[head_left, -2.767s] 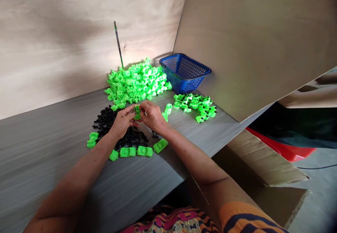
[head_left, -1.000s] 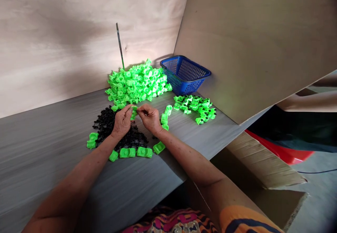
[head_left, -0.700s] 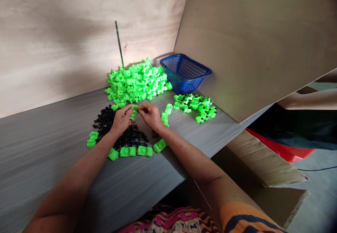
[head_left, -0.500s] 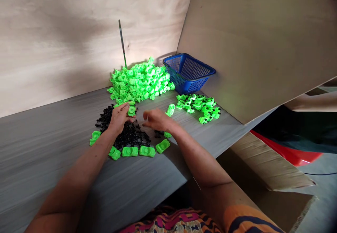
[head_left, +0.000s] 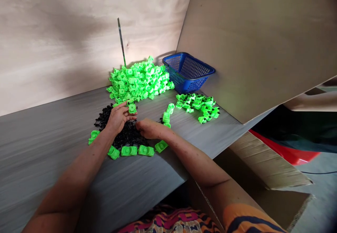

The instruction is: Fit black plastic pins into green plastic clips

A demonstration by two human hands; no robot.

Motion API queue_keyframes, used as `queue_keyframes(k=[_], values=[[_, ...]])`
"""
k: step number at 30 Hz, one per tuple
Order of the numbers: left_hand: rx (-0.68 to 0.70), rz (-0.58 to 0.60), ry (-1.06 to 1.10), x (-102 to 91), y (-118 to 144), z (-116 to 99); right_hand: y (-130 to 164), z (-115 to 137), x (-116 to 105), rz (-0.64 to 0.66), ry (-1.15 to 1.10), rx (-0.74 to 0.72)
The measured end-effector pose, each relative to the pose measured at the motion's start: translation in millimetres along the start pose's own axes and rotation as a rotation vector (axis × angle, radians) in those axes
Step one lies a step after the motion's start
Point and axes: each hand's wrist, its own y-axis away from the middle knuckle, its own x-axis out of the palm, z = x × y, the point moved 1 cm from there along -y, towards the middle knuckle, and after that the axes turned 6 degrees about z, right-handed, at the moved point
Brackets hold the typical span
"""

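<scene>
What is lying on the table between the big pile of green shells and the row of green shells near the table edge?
In the head view, the heap of black parts lies there, with both hands over it.

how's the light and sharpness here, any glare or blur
Head view: light falls brightest on the big green pile, whose parts glow almost blown out; the wall at upper left carries a broad soft shadow; the table streaks with motion blur at lower left; the left hand and right hand are slightly soft.
</scene>
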Motion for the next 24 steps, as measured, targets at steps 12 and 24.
queue_keyframes(k=[12,24], values=[[0.003,0.041,0.027,1.1,0,-4,-6,-19,6,-0.288,-0.588,-0.274],[-0.009,0.111,0.002,5.5,5,-1,-16,-38,0,-0.634,-1.233,-0.286]])
